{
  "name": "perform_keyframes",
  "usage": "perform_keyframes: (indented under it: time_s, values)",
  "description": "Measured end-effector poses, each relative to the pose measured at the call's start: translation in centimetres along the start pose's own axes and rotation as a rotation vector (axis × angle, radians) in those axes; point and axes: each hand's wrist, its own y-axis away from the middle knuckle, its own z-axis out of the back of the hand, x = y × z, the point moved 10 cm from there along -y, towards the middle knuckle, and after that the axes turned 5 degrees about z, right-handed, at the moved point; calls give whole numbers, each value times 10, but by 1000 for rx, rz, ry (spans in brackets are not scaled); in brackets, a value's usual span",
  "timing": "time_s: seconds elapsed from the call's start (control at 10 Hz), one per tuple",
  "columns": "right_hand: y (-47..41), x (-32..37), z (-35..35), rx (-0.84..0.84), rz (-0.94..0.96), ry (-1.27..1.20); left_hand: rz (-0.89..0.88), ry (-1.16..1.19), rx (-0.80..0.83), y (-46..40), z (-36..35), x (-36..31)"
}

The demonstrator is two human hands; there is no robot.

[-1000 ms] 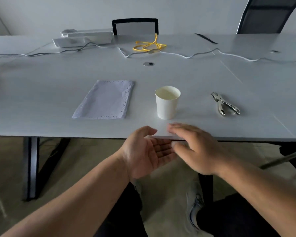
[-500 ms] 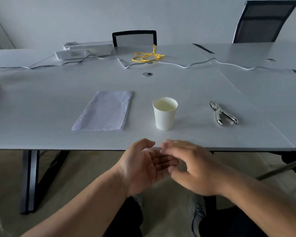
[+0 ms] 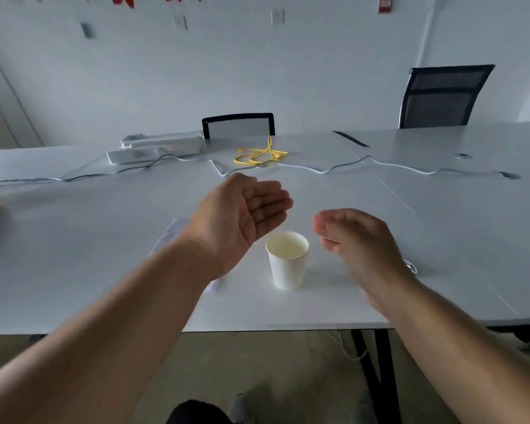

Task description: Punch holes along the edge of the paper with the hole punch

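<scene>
My left hand (image 3: 242,215) is raised above the table, palm up and fingers apart, holding nothing. It and its forearm cover most of the white paper (image 3: 173,229), of which only a far corner and a near sliver show. My right hand (image 3: 358,240) hovers open to the right of a white paper cup (image 3: 287,260), palm facing left. The metal hole punch (image 3: 410,266) lies on the table behind my right wrist; only a small shiny part shows.
The white table (image 3: 74,255) runs across the view with its front edge near me. At the back lie a yellow cable (image 3: 259,155), a white cord (image 3: 334,169) and a white power strip (image 3: 156,148). Two black chairs (image 3: 238,125) stand behind.
Both hands have risen from below the table's front edge to above the table and moved apart. The view has tilted upward, showing more wall.
</scene>
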Motion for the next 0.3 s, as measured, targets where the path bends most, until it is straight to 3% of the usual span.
perform_keyframes:
  time_s: [0.1, 0.2, 0.3]
  values:
    - [-9, 13, -8, 3, 101, 193, -103, -380, 6, -12, -13, -6]
    - [-10, 18, -31, 137, 216, 425, -226, -903, 21, -15, -20, 1]
    - [-9, 20, -40, 213, 244, 475, -277, -924, 23, -17, -12, 3]
